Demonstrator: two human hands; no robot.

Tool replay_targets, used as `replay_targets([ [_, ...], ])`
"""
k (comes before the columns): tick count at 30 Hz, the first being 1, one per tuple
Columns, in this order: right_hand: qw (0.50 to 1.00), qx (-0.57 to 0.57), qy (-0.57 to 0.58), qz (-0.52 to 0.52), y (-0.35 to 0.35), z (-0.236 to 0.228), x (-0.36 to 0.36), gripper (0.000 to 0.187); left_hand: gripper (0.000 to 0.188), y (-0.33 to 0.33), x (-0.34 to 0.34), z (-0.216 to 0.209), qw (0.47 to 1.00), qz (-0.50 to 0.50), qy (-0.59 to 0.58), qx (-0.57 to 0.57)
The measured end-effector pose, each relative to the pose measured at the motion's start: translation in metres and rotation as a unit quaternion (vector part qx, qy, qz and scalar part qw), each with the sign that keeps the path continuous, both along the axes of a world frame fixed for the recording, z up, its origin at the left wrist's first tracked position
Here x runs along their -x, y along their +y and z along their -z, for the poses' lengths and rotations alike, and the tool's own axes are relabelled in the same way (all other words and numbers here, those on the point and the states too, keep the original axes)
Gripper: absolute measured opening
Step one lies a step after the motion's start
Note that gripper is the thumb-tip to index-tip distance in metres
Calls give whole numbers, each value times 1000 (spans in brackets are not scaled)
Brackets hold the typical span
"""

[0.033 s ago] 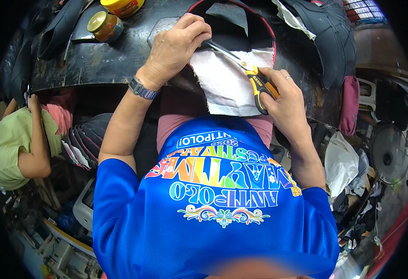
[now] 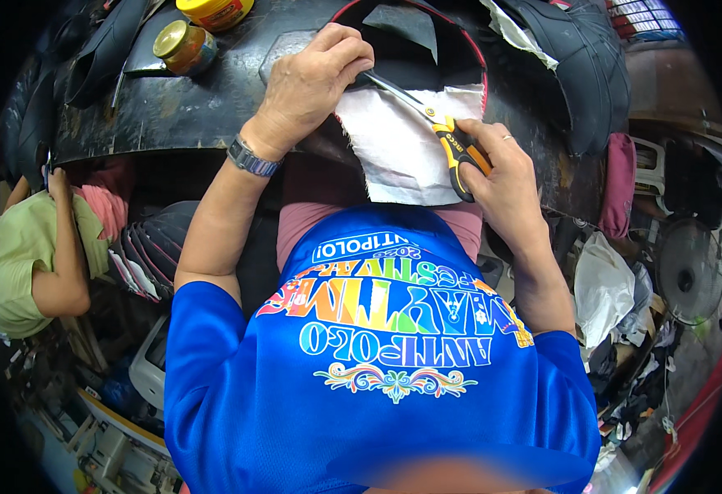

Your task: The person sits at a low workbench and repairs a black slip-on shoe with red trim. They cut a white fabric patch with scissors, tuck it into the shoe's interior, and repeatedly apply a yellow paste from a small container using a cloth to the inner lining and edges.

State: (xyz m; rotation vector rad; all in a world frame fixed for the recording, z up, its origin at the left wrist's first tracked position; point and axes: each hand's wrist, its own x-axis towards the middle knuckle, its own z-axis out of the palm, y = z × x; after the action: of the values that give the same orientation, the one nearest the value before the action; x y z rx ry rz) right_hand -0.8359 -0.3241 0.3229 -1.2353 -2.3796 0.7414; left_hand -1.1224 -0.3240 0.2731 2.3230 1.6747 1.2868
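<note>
A pair of scissors (image 2: pixel 453 148) with yellow and black handles is in my right hand (image 2: pixel 501 169), its fingers wrapped about the grips. The blades slant up and left across a white cloth (image 2: pixel 402 152) that hangs over the table's near edge. This cloth lies against a curved black piece (image 2: pixel 402 70) with red edging, perhaps a shoe upper. My left hand (image 2: pixel 320 74) is closed in a pinch at the left side of the black piece, close to the scissor tips. Its fingertips partly hide what they grip. A grey scrap (image 2: pixel 402 31) rests on the black piece.
On the dark table (image 2: pixel 188 115) stand a glass jar (image 2: pixel 184 48) and a yellow tub (image 2: pixel 215 10). Black shoe uppers (image 2: pixel 571 74) lie at the right. A person in a green shirt (image 2: pixel 23 263) works at the left. A fan (image 2: pixel 689 272) stands at the right.
</note>
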Motion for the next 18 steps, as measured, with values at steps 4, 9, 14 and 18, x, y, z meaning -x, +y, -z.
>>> replay_targets([
  [4,999,35,24,-20,0,8,-7,44,9,-3,-3,1,996,-4,-80,42],
  [9,979,93,170,54,9,13,-44,52,26,-12,20,-8,989,86,-120,15],
  [14,983,-3,56,173,41,36,-90,48,42,-18,35,-5,984,61,165,6],
  [18,978,-61,-104,172,49,51,-97,42,32,-1,23,-11,978,101,181,-25],
])
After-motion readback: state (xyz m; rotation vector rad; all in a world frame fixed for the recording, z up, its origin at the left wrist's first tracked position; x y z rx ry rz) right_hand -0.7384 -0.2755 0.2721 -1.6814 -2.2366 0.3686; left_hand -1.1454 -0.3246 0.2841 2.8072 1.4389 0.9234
